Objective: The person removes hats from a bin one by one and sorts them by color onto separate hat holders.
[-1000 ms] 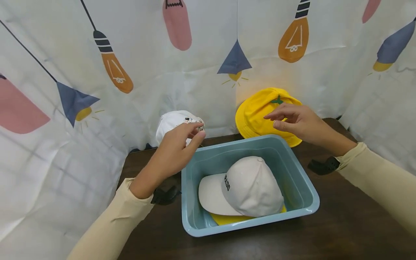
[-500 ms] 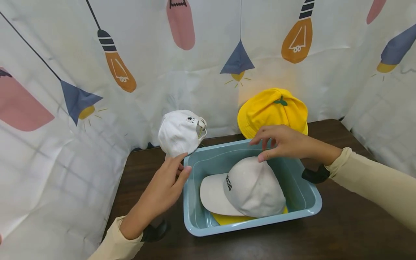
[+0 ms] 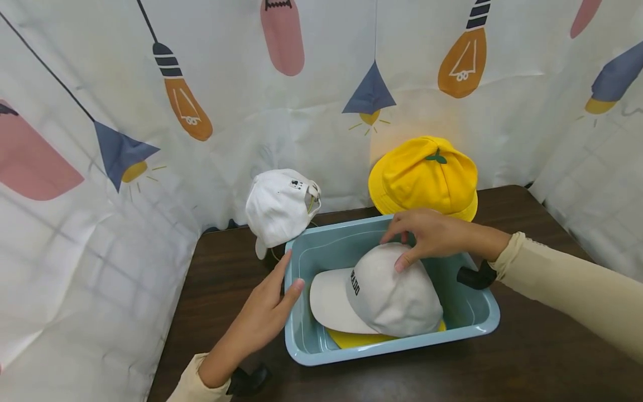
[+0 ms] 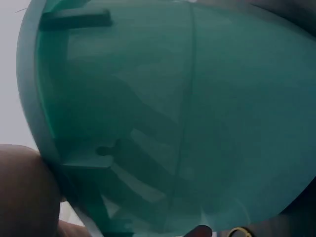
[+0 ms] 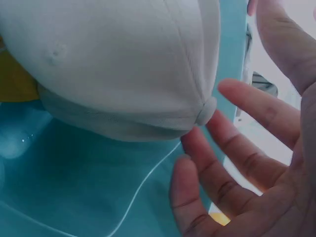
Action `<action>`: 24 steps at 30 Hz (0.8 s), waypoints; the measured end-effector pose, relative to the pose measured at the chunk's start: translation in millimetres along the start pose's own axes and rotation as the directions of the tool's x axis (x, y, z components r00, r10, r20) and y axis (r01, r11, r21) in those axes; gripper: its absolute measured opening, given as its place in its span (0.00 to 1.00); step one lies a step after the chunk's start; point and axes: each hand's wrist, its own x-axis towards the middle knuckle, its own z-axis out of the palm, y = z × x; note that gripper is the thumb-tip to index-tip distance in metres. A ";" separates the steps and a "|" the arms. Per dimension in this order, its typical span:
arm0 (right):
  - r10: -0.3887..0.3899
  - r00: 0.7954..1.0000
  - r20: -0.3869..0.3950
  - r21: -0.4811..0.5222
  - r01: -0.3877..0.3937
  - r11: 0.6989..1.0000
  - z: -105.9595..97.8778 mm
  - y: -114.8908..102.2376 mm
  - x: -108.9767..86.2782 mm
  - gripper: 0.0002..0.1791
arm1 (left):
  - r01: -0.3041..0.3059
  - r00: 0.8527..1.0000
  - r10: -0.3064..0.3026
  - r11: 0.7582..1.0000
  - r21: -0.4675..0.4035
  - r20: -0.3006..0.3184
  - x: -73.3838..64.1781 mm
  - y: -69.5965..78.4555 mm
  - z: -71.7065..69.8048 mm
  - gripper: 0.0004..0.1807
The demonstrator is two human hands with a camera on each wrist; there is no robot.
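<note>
A blue-grey plastic bin [image 3: 303, 357] stands on the table with a cream baseball cap [image 3: 397, 296] inside, its brim to the left. Part of something yellow [image 3: 351, 339] shows under that cap. My left hand [image 3: 261, 312] is at the bin's left rim, thumb and forefinger apart; the left wrist view shows the bin's outer wall [image 4: 197, 108] up close. Over the cap's crown hovers my right hand [image 3: 429, 234], its fingers [image 5: 237, 153] loosely spread round the top button [image 5: 206, 111]. Whether a fingertip touches the fabric I cannot tell.
Behind the bin, a white cap [image 3: 278, 209] lies at the left and a yellow bucket hat [image 3: 427, 176] with a green sprout lies at the right. A patterned white curtain [image 3: 321, 139] closes off the back of the dark wooden table [image 3: 522, 212].
My left hand has come back from near the white cap, down to the bin's left rim. My right hand has moved from in front of the yellow hat, left and down to the cream cap.
</note>
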 end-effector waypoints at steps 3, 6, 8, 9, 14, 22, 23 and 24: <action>0.044 0.999 0.028 -0.010 -0.044 0.999 0.5 0.2 -1.1 0.32 | 0.028 1.000 -0.028 0.999 -0.037 0.012 -0.6 0.4 3.4 0.41; 0.087 0.995 0.046 -0.021 -0.086 0.996 -0.8 1.0 -2.1 0.34 | 0.042 0.999 -0.042 0.997 -0.064 0.012 -1.2 0.9 5.9 0.40; 0.108 0.992 0.060 -0.016 -0.107 0.994 -1.4 1.9 -2.8 0.35 | 0.050 0.999 -0.050 0.996 -0.074 0.010 -1.7 1.3 6.6 0.40; 0.117 0.991 0.068 -0.011 -0.117 0.993 -1.6 2.2 -3.2 0.36 | 0.053 0.999 -0.052 0.995 -0.079 0.010 -2.1 1.5 6.8 0.40; 0.126 0.988 0.090 0.034 -0.130 0.991 -0.8 3.0 -4.3 0.37 | 0.061 0.998 -0.060 0.994 -0.085 0.015 -3.1 1.9 6.8 0.40; 0.062 0.998 0.021 0.102 -0.064 0.993 6.3 4.3 -2.1 0.26 | 0.055 0.998 -0.054 0.995 -0.080 0.014 -2.7 0.4 7.6 0.39; 0.051 0.999 0.012 0.111 -0.052 0.992 7.6 4.7 -1.5 0.25 | 0.054 0.999 -0.053 0.996 -0.078 0.012 -2.6 -0.1 7.8 0.39; 0.039 0.999 0.004 0.120 -0.040 0.992 9.0 5.1 -0.9 0.23 | 0.053 0.999 -0.053 0.996 -0.075 0.011 -2.6 -0.6 8.0 0.39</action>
